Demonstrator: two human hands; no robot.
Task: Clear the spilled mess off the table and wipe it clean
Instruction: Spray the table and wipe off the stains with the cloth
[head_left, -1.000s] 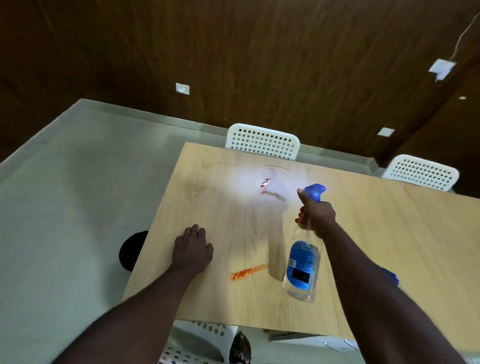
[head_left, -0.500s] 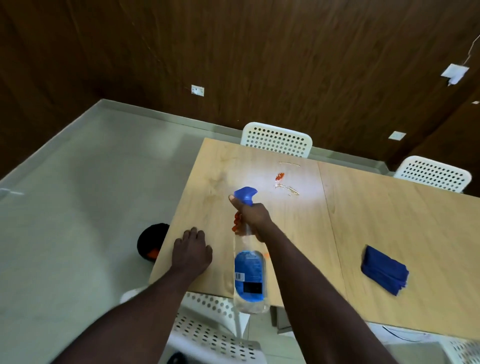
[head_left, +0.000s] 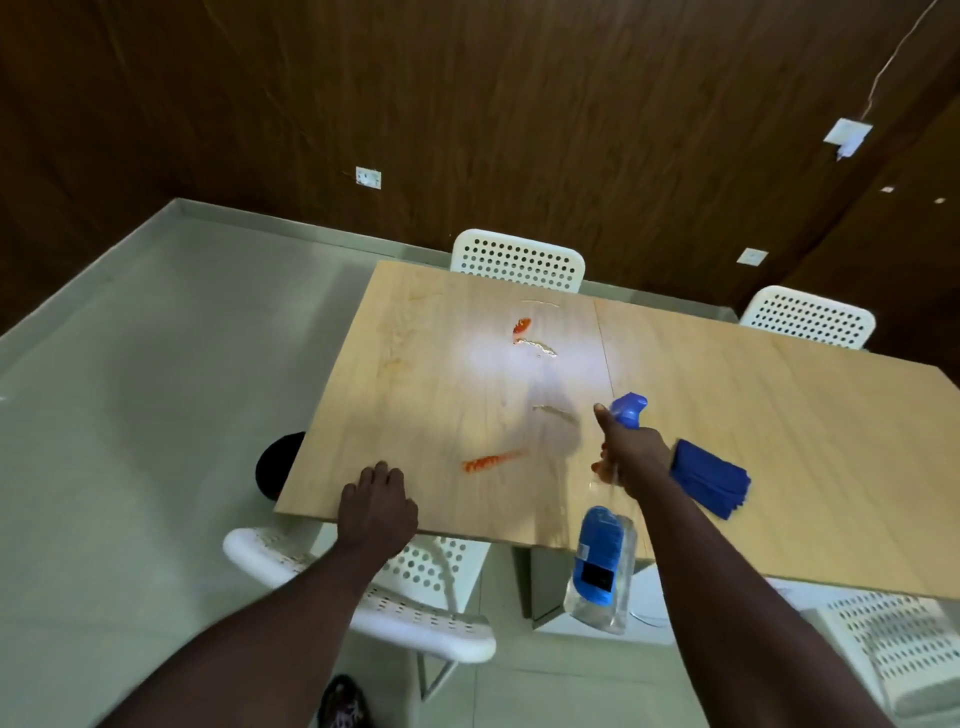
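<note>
While the spill (head_left: 555, 413) is lying on the left half of the pale wooden counter (head_left: 779, 441), it is showing as separate marks: an orange streak (head_left: 491, 460) is running slantwise near the front edge, an orange-red blob (head_left: 521, 326) is sitting farther back, and clear wet patches (head_left: 537, 347) are glistening between and just beside them under a bright glare. A clear spray bottle (head_left: 602, 566) with a blue trigger head (head_left: 628, 409) is hanging tilted above the front edge of the counter, its nozzle pointing toward the marks. Its blue label (head_left: 600, 551) is carrying a black patch and a small white one, but the writing is too blurred to read. The right hand (head_left: 634, 454) is gripping the bottle's neck, its fingers (head_left: 602, 415) curling round it, with one stretching up beside the trigger head. The left hand (head_left: 378, 506) is resting palm down on the counter at the front edge, near the orange streak, its fingers (head_left: 382, 470) lying loosely bent and close together and holding nothing. A folded blue cloth (head_left: 711, 480) is lying on the counter just behind the right wrist. White perforated chairs (head_left: 519, 258) are standing along the far and near sides, and a black object (head_left: 278, 462) is sitting on the grey floor (head_left: 130, 415) partly under the counter's left edge.
</note>
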